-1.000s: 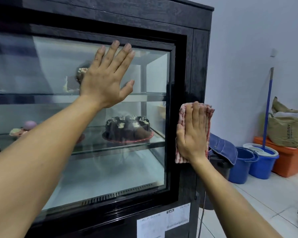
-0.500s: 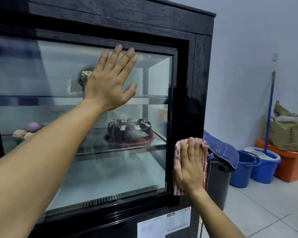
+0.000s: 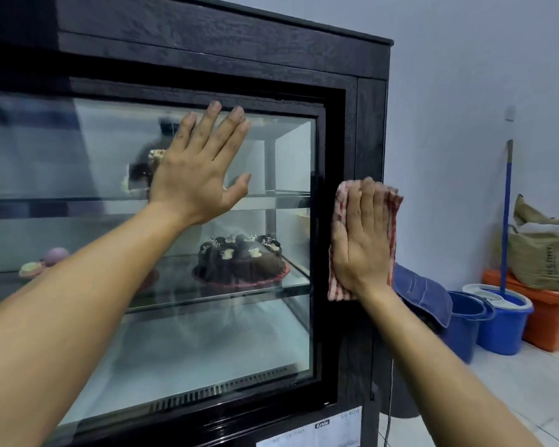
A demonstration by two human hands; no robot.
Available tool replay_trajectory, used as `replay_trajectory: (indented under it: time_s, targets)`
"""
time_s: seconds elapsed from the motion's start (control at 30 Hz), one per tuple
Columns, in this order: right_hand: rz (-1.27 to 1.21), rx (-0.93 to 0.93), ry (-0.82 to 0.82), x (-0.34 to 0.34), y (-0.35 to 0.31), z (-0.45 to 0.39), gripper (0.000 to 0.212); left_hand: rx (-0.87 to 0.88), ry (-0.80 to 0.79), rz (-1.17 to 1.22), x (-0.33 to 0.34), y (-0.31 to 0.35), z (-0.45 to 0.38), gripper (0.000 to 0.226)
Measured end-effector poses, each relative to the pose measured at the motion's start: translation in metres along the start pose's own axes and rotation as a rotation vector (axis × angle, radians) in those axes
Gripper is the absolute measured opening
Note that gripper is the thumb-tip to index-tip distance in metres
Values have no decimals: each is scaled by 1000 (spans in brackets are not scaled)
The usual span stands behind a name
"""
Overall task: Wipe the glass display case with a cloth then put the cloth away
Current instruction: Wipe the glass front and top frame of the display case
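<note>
Right hand [image 3: 362,243] flat, fingers together, pressing cloth [image 3: 338,285] on frame [image 3: 365,130]; left hand [image 3: 197,175] spread on glass [image 3: 78,156]. Risk: left palm smudges glass.

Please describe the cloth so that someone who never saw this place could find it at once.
Find the tall black display case with a glass front. On its right frame post, level with the chocolate cake, the right hand presses a red-and-white checked cloth flat. It is the only patterned fabric; the nearby blue cloth is plain.

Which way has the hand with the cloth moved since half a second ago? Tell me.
Yes. The right hand with the cloth moved up the black frame, away from the white label.
</note>
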State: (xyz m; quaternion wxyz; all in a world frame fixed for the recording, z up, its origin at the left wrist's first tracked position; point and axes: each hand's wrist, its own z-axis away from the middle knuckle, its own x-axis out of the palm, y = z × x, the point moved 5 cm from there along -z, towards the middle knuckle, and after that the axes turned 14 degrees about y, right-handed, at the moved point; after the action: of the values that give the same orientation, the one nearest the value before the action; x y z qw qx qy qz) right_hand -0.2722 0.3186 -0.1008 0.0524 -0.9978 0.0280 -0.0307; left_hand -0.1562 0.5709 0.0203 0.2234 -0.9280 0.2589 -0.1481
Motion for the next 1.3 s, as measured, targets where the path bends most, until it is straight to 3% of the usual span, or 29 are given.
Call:
replay_trajectory:
  time_s: [0.17,0.37,0.63,0.7,0.77,0.87,0.97,1.07,1.13,1.3]
  targets:
    - [50,-73,-46,-4,12,58,68,2,-1,-6,-3,-1,0,79]
    - [31,-223,-37,3,7,-57,64,17,-7,-23,-1,0,0,79]
    - [60,310,109,16,-44,-232,70,15,10,-26,-1,2,1,80]
    - [15,176,93,22,-90,-241,69,17,16,-41,-2,2,0,80]
    - [-36,-96,62,29,-140,-237,67,22,16,-46,-2,1,-1,79]
    - [-74,-320,-12,33,-166,-237,63,11,23,-30,-3,1,0,78]
    - [-10,-245,-18,22,-123,-245,62,18,25,-13,-3,2,1,79]
    - [48,51,38,9,-49,-240,65,12,13,4,-3,3,0,81]
    - [68,145,52,10,-28,-223,69,1,-1,10,-2,1,-1,81]
    - [43,27,91,8,-17,-134,68,-2,-57,0,-4,0,-1,81]
